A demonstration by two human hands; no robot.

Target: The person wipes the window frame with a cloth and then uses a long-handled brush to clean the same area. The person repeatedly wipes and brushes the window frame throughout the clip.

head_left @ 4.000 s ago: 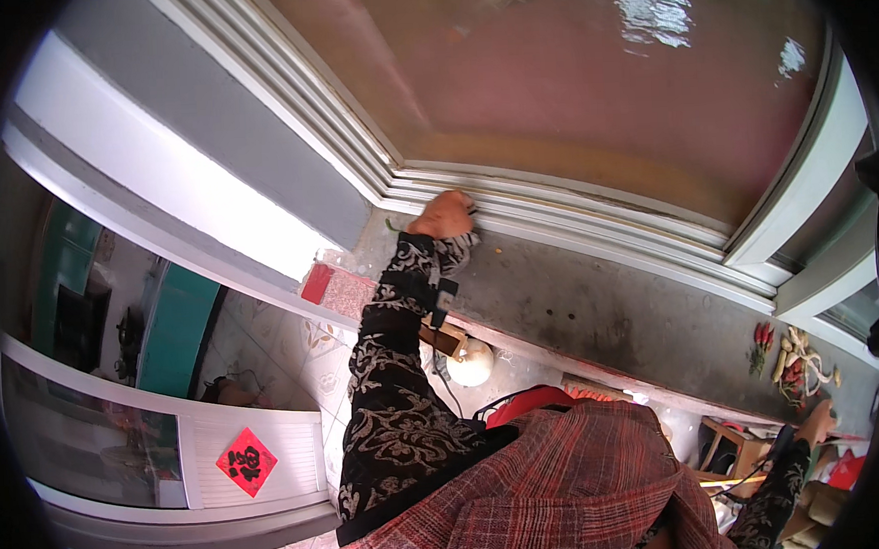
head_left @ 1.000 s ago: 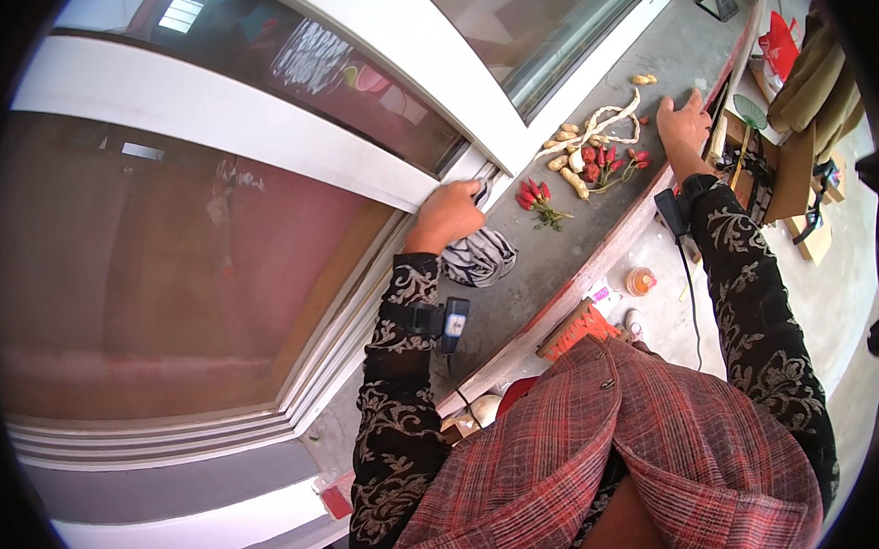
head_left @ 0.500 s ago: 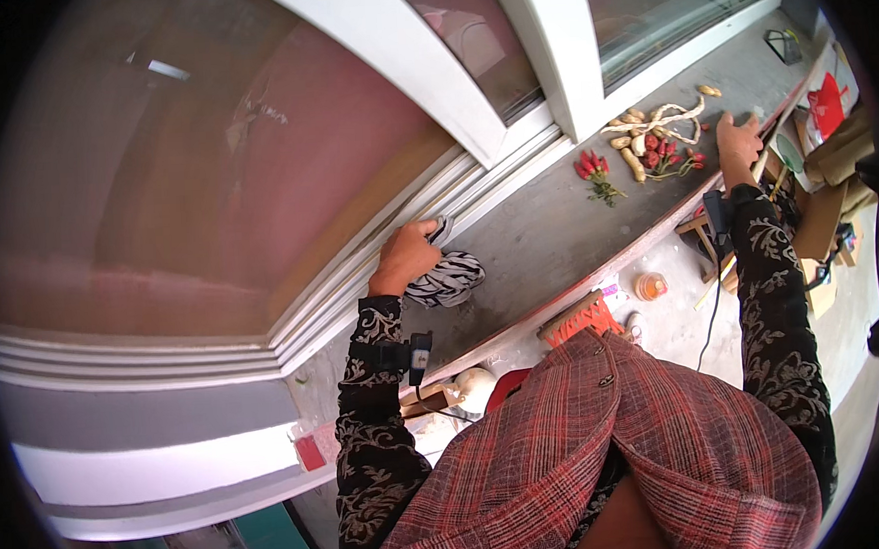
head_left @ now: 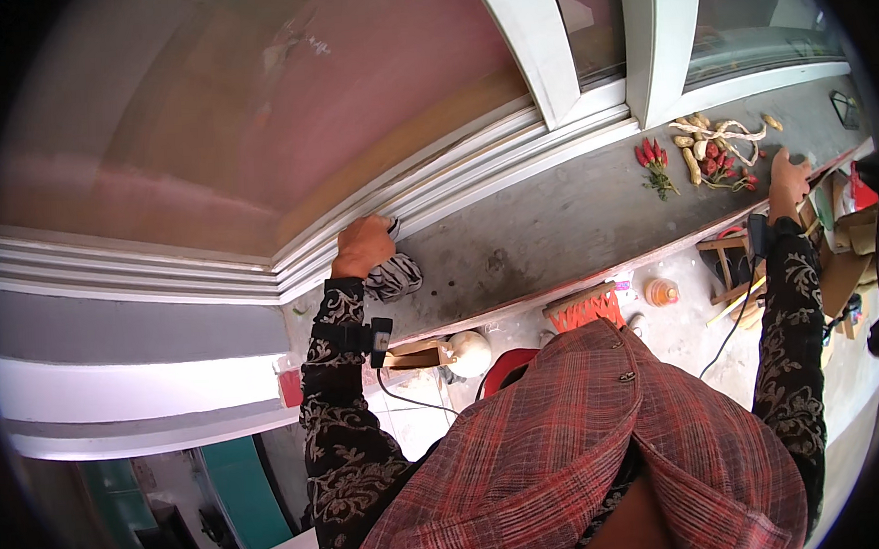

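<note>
My left hand (head_left: pixel 364 246) is closed on a black-and-white striped cloth (head_left: pixel 396 278), at the left part of the white window track (head_left: pixel 436 191). Part of the cloth hangs onto the grey sill (head_left: pixel 517 242); the fingertips are hidden behind the hand. Far to the right, my right hand (head_left: pixel 790 181) lies on the sill near its front edge, fingers apart and holding nothing. Just left of it is a bundle of strung ornaments, with red peppers (head_left: pixel 717 162), peanut-like pods (head_left: pixel 691 165) and a pale braided cord (head_left: pixel 747 135). A smaller red pepper bunch (head_left: pixel 653 155) lies left of that.
Glass panes in white frames (head_left: pixel 667 44) rise behind the sill. A small dark-framed object (head_left: pixel 845 110) stands at its far right end. Below the front edge are an orange-laced item (head_left: pixel 586 309), a jar with orange contents (head_left: pixel 661 291), a round pale object (head_left: pixel 469 353) and cardboard boxes (head_left: pixel 845 276).
My left hand and the striped cloth have moved left along the track, toward its corner. The whole view has shifted. My right hand stays beside the ornaments.
</note>
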